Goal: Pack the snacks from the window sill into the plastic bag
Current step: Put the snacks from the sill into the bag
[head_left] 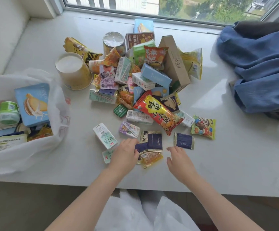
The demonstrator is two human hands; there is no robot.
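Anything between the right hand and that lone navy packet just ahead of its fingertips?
Nothing visible. The right hand is open just short of the navy packet, which lies apart from the pile on bare sill; no other snack sits in between.

Two hands: the left hand (124,153) and the right hand (178,160). One plastic bag (35,157). Three dark-blue sachets: two overlapping (154,140) (141,146), one apart (183,140). Two paper cups: one large (73,70), one small on its side (95,65). One foil-topped can (113,41). One red crisp packet (158,113). One cardboard box (174,61). One blue cloth (259,67). The heaped cartons and wrappers overlap too much to count.
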